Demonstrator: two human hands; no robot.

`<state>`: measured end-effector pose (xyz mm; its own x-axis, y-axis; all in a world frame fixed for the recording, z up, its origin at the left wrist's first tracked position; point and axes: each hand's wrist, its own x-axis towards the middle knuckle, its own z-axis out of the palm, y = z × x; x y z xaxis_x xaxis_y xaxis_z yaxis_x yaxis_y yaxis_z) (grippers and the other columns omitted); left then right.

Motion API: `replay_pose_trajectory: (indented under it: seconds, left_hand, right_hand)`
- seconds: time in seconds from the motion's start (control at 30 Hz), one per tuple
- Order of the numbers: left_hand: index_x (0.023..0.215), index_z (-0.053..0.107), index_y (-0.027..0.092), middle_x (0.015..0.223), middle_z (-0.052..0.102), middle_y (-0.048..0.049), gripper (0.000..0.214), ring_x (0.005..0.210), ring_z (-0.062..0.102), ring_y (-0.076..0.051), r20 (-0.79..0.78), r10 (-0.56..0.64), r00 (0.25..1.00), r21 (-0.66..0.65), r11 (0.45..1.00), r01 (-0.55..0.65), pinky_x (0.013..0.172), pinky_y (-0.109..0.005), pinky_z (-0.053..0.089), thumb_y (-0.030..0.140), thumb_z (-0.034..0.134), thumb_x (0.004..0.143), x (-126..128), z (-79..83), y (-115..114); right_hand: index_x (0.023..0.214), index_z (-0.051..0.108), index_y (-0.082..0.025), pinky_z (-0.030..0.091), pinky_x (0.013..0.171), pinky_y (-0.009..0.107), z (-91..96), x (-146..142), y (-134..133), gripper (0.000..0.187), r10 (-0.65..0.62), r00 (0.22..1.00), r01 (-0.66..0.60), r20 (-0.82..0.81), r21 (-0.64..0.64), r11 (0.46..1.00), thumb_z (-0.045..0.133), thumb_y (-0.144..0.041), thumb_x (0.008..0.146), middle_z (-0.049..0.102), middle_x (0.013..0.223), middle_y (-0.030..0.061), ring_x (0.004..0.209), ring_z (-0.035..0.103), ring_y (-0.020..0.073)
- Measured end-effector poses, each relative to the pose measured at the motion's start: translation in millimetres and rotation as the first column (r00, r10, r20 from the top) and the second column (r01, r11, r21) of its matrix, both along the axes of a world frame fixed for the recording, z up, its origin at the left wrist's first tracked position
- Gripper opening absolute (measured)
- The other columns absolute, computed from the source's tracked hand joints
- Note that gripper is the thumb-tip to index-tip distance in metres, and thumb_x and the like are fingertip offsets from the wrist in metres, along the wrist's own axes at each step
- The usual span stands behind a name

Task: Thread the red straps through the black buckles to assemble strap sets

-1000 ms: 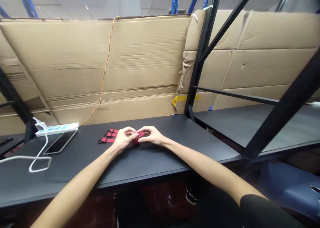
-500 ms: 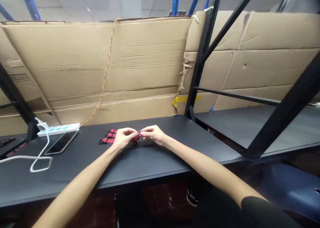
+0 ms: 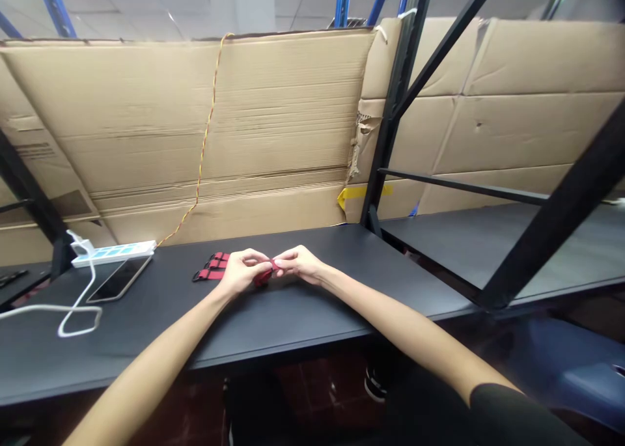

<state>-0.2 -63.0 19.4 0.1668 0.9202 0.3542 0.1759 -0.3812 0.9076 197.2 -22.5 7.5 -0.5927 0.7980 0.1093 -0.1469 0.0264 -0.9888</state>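
Between my hands is a red strap [image 3: 263,277], bunched up just above the dark tabletop [image 3: 312,309]. My left hand [image 3: 243,270] pinches it from the left, thumb and forefinger closed. My right hand [image 3: 299,264] pinches its right end, with the fingertips of both hands almost touching. My fingers cover much of the strap, so its full shape is hidden. Just left of my left hand, several red straps with black rings [image 3: 213,267] lie side by side on the tabletop, partly behind that hand.
A smartphone [image 3: 120,279] lies at the left beside a white power strip [image 3: 114,253] with a plugged-in white cable [image 3: 81,308]. Cardboard panels [image 3: 273,120] stand along the back edge. A black metal post [image 3: 385,133] rises on the right.
Both hands stay in nearly the same place. My left fingertips have shifted slightly right along the strap, and the dark band seen between the fingertips earlier is now mostly covered.
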Motion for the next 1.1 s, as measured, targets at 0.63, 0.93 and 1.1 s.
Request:
replay_pose_trajectory:
  seconds: [0.63, 0.93, 1.1]
  left_hand:
    - [0.081, 0.070, 0.012, 0.070, 0.072, -0.0075, 0.035, 0.062, 0.067, -0.019, -0.012, -0.025, 1.000, -0.066, 0.998, 0.024, 0.059, -0.030, 0.052, 0.040, 0.080, 0.063, -1, 2.4, -2]
    - [0.081, 0.070, 0.012, 0.068, 0.072, -0.0076, 0.036, 0.060, 0.065, -0.018, -0.020, 0.015, 1.000, -0.110, 0.994, -0.017, 0.056, -0.027, 0.049, 0.041, 0.080, 0.062, -2, -0.8, 1]
    - [0.081, 0.070, 0.013, 0.070, 0.072, -0.0072, 0.035, 0.062, 0.065, -0.018, -0.045, 0.029, 0.999, -0.099, 0.995, -0.034, 0.059, -0.029, 0.051, 0.042, 0.078, 0.064, -2, -3.5, 3]
  right_hand:
    - [0.087, 0.076, -0.013, 0.054, 0.081, 0.040, 2.5, -4, -6, 0.039, -0.106, 0.994, 0.105, 0.000, 0.158, 0.982, 0.081, -0.039, 0.060, 0.074, 0.076, 0.0078, 0.073, 0.068, 0.0212]
    - [0.095, 0.075, -0.016, 0.051, 0.087, 0.040, 5.3, -4, -11, 0.042, -0.087, 0.995, 0.073, 0.045, 0.255, 0.964, 0.079, -0.040, 0.061, 0.075, 0.088, 0.0076, 0.084, 0.069, 0.0234]
    - [0.093, 0.074, -0.015, 0.052, 0.083, 0.038, 2.3, -8, -10, 0.041, -0.134, 0.989, 0.114, 0.057, 0.264, 0.958, 0.082, -0.035, 0.058, 0.074, 0.084, 0.0061, 0.081, 0.069, 0.0217]
